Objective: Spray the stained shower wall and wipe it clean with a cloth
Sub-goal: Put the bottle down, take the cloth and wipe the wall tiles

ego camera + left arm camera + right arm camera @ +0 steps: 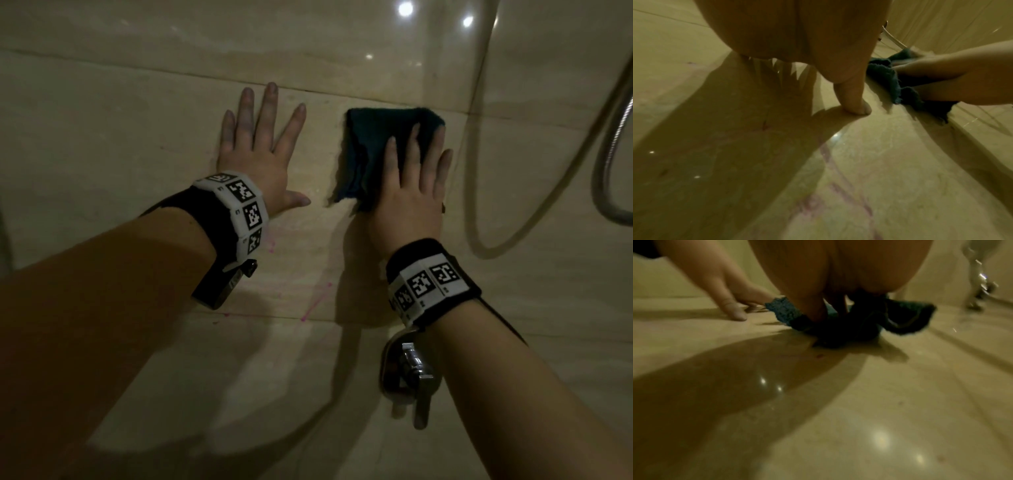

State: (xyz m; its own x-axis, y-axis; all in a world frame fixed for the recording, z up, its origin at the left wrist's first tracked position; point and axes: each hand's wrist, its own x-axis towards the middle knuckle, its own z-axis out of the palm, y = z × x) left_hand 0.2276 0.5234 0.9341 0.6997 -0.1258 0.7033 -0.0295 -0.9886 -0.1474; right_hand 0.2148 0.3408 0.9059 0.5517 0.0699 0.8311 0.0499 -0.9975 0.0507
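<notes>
Beige stone tile makes the shower wall (137,102), glossy and wet-looking under the dim light. My right hand (411,192) lies flat with the fingers straight, pressing the dark teal cloth (376,144) against the wall just under a grout line (171,70). My left hand (260,150) is spread open, palm on the bare tile just beside the cloth, holding nothing.

I see no spray bottle in any view, so I judge that the spraying is already done and I am in the wiping step. It is not finished: pink stains (308,308) remain lower on the wall, under my wrists, as thin streaks and dots near the next grout line. In the left wrist view, faint pink smears (838,186) also run down the tile below my thumb.

For moving, I have free tile to the left and above. To the right hangs the shower hose (609,147), near the cloth, and below my right wrist stands the metal tap (407,373). A downward stroke toward the stains should pass left of the tap, I think.
</notes>
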